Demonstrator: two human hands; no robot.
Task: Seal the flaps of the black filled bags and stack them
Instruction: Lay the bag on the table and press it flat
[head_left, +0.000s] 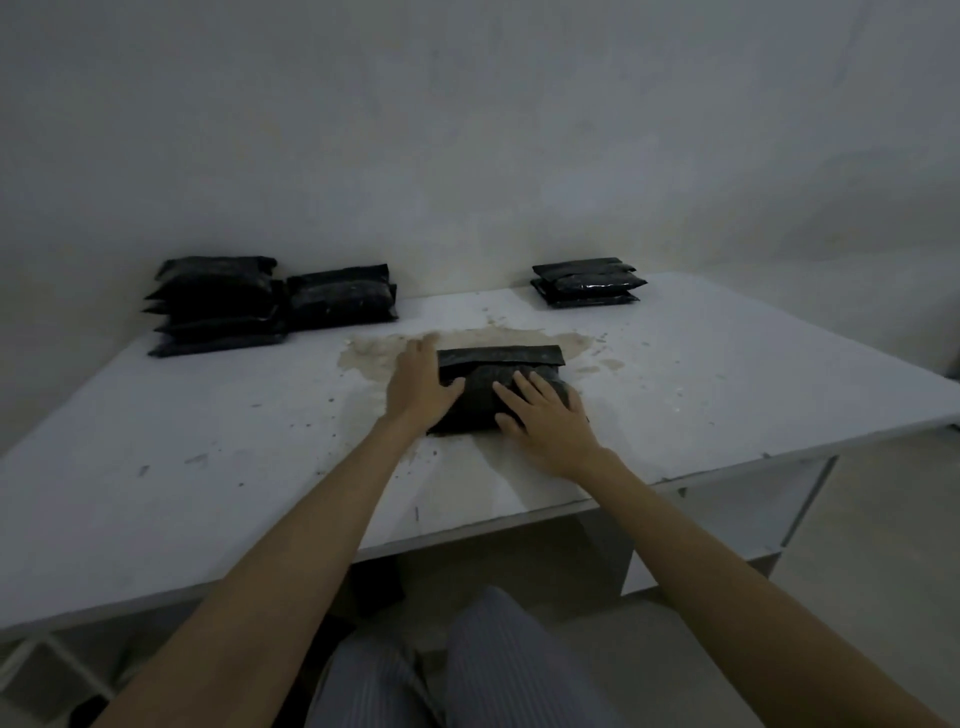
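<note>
Both hands, left (418, 382) and right (545, 415), press flat-fingered on the black filled bag (483, 402); folded flap (500, 356) probably needs smoothing next.

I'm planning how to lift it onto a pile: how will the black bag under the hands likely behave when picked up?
The black bag bulges and looks stuffed, so it will probably sag a little rather than stay stiff. Its glossy film may be slippery, so a two-sided hold like the left hand and right hand suits it. It lies flat, like the stacked bags, so rolling seems unlikely.
</note>
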